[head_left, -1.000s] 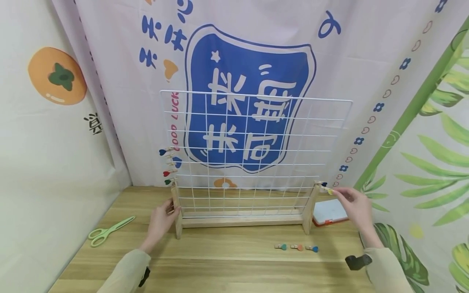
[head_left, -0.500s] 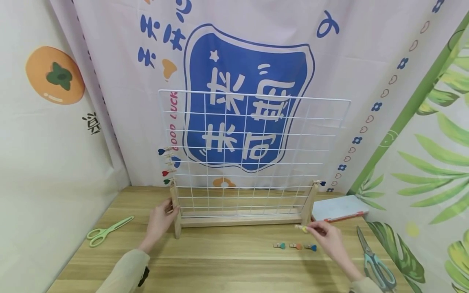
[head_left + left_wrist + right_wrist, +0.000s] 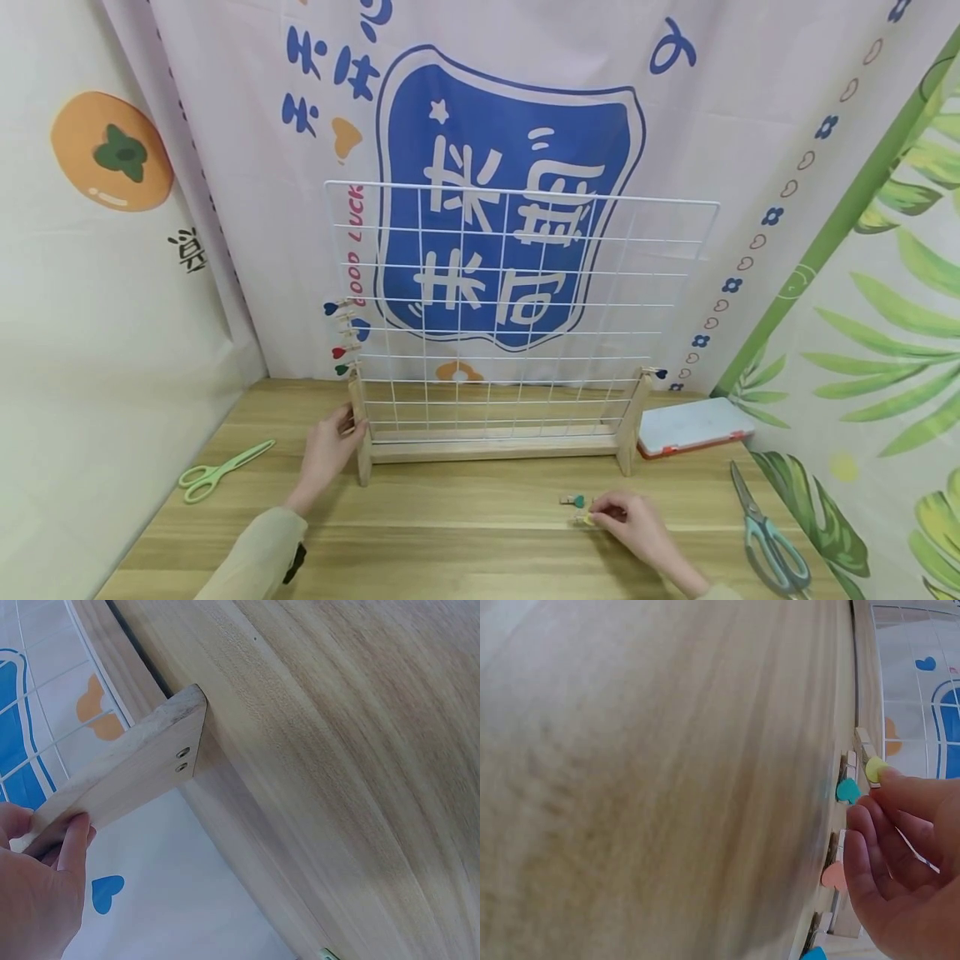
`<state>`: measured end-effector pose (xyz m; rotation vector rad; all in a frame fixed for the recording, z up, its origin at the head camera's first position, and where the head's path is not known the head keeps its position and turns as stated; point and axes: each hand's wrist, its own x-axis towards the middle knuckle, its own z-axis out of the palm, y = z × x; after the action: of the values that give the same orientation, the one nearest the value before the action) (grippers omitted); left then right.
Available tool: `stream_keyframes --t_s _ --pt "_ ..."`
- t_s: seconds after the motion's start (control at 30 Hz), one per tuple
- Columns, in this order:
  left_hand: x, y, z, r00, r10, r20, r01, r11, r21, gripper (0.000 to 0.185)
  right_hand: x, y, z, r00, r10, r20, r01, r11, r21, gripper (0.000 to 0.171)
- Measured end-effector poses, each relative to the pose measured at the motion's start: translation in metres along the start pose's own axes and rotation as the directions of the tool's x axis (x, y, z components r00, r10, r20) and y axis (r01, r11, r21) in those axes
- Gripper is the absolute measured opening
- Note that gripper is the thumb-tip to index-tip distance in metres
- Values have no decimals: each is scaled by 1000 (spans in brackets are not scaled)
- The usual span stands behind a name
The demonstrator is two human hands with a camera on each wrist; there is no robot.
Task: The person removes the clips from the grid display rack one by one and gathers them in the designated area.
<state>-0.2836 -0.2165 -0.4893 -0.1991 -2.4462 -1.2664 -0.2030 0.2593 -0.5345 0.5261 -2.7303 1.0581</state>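
My left hand (image 3: 330,447) grips the left wooden post (image 3: 127,761) of a stand that holds a white wire grid (image 3: 506,233) upright. Between thumb and index finger, my right hand (image 3: 636,527) pinches a small wooden clothespin with a yellow heart (image 3: 874,769), just over the table. Beside it lies a clothespin with a teal heart (image 3: 847,790). Clothespins with an orange heart (image 3: 832,875) and a blue heart (image 3: 814,953) show in the right wrist view; the right hand hides them in the head view. Several heart clothespins (image 3: 341,352) clip the grid's left edge, and a dark blue one (image 3: 659,374) its right.
Green scissors (image 3: 225,472) lie at the left of the wooden table (image 3: 450,542). Scissors with teal handles (image 3: 768,533) lie at the right. A pale flat case with a red edge (image 3: 693,425) sits behind the right post. Printed cloth hangs behind the grid.
From the grid's right edge, my right hand has come down and left to the row of clothespins, carrying the yellow-heart clothespin. My left hand stays on the post.
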Motion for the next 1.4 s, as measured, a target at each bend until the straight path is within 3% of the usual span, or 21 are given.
stream_keyframes --t_s 0.37,0.63,0.83,0.9,0.97,1.1,1.2,1.4 --pt "0 -1 1 1000 -1 11 1 1000 4 37 1 -2 4 997 -38 65 37 999 20 7" --pt "1 0 1 1000 -5 7 5 1000 -10 36 2 1 6 993 -93 67 95 995 -33 7" --pt "1 1 0 1000 -8 9 8 1000 -17 36 6 -1 -3 996 -21 82 23 1000 -21 6" --pt "1 1 0 1000 -5 9 5 1000 -16 36 10 -2 -9 998 -26 51 27 1000 -13 7" --pt "0 1 0 1000 -2 5 2 1000 -12 37 15 -2 -18 997 -69 -38 68 997 -25 8" --pt "0 2 0 1000 -3 5 3 1000 -5 37 29 -3 -48 967 -109 -230 88 991 -98 13" --pt "0 3 0 1000 -15 10 15 1000 -12 37 41 -5 -78 947 -50 -317 15 994 -112 14" --pt "0 3 -1 999 -26 22 26 1000 -15 38 60 -4 -127 899 91 -428 -116 993 -34 24"
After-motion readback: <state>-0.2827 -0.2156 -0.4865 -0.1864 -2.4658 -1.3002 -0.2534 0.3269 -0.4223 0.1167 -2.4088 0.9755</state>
